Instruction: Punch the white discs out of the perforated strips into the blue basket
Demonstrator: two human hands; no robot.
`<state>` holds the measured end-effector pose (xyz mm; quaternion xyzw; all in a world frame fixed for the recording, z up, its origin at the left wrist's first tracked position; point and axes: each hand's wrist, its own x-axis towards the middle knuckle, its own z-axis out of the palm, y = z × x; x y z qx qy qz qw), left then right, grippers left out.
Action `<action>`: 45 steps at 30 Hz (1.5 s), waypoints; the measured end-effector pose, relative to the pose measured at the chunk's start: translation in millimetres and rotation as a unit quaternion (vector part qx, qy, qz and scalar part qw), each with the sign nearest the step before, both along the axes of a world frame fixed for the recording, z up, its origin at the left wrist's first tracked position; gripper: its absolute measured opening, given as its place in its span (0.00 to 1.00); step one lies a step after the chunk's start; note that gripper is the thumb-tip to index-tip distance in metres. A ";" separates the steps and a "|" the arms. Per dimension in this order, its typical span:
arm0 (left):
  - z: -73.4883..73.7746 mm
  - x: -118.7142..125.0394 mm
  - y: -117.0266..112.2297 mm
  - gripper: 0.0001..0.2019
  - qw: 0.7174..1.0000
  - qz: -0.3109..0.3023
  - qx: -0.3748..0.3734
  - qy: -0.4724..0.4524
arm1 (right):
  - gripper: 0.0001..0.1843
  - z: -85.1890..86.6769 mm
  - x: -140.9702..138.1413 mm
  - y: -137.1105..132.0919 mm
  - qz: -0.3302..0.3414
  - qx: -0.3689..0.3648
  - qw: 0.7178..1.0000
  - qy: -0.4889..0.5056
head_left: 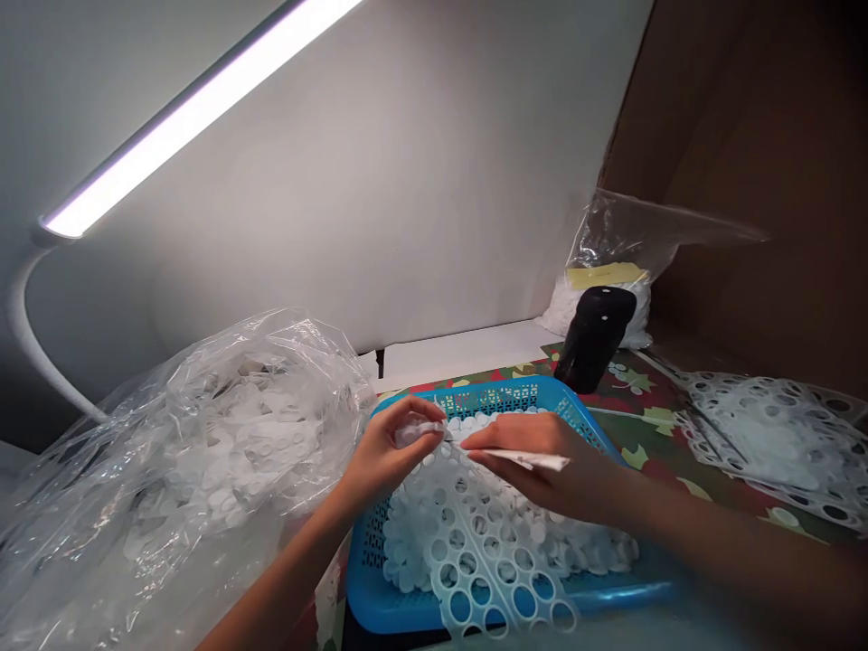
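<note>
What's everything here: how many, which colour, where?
Gooseneck lamp: one, white, left
Basket: one, blue, centre
Discs: many, white, in basket
Perforated sheet: one, translucent, over basket
Slim tool: one, white, centre
Filled bag: one, clear, left
Second bag: one, clear, rear
Bottle-like object: one, black, behind basket
Punched sheets: several, whitish, right
Tablecloth: one, multicoloured, beneath
Wall: one, grey, behind
Panel: one, brown, right
Left hand: one, over basket
Right hand: one, holding slim tool

1 brt lamp (203, 113) UL; R dim.
</note>
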<state>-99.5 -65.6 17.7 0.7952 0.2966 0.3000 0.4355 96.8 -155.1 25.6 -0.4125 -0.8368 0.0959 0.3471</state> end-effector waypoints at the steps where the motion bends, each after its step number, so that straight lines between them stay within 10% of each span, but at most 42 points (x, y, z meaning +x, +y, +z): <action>1: -0.5 0.1 0.4 0.05 1.000 0.007 -0.004 0.001 | 0.11 0.9 -0.2 -0.2 -0.007 -0.007 1.000 0.011; 22: -1.9 0.2 1.5 0.09 0.999 0.024 0.007 0.021 | 0.09 1.2 -1.6 -1.1 -0.036 0.006 0.995 0.089; 45: -3.4 0.7 2.0 0.09 0.999 -0.010 -0.036 -0.003 | 0.12 2.4 -0.2 2.9 -0.004 -0.051 0.998 -0.045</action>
